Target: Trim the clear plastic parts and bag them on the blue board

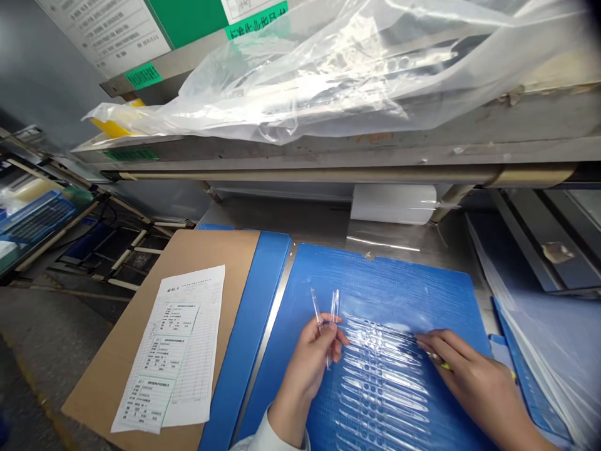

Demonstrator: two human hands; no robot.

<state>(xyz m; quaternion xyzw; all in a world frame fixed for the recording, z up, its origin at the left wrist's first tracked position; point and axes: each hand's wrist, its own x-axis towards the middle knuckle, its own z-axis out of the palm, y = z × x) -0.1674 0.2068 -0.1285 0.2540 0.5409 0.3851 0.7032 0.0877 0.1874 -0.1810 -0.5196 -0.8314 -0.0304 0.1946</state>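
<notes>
My left hand is closed around a couple of narrow clear plastic strips, which stick up past the fingers. To its right, a row of similar clear strips with round holes along the middle lies on a blue corrugated plastic board. At the right end of the uppermost strips, my right hand has its fingers drawn together. Something small, yellow and metallic shows beneath those fingers; most of it is hidden, and its kind cannot be made out.
On the left, a printed form with labels lies on brown cardboard. A shelf edge crosses above the board, bearing a large clear plastic bag. Behind the board is a film roll; stacked clear sheets stand right.
</notes>
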